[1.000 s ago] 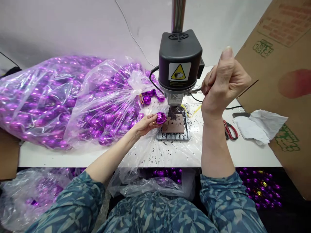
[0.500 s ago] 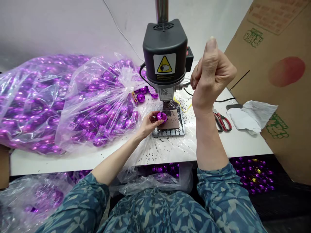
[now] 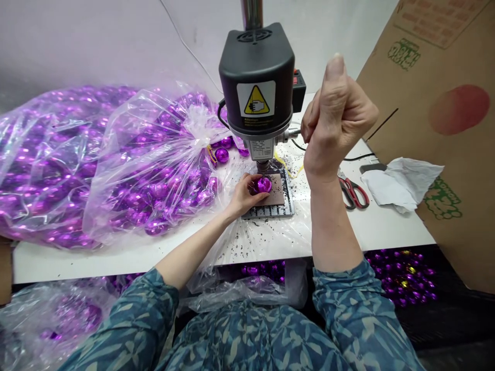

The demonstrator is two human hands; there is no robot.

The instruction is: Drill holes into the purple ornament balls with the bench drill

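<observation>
Between the thumb and fingers of my left hand (image 3: 246, 192) is a shiny purple ball (image 3: 264, 185), under the chuck of a black bench drill press (image 3: 256, 77). Beneath the ball lies a brown board (image 3: 276, 193) on the drill's slotted metal base (image 3: 270, 211), with dark shavings scattered about. My right hand (image 3: 337, 118) is closed in a fist, thumb up, at the drill's right side, where a metal lever (image 3: 291, 134) runs into it. The gripped end of the lever is hidden by the fingers.
A big clear bag (image 3: 77, 170) of purple balls fills the table's left side, with loose balls (image 3: 221, 155) by its tied neck. To the right lie red-handled scissors (image 3: 353, 194), white paper (image 3: 398, 183) and a large cardboard box (image 3: 436, 118). More purple balls (image 3: 402, 278) sit below the table.
My left hand has moved the purple ball rightward, from beside the board to under the drill chuck. My right hand stays closed at the lever. The whole view has shifted somewhat.
</observation>
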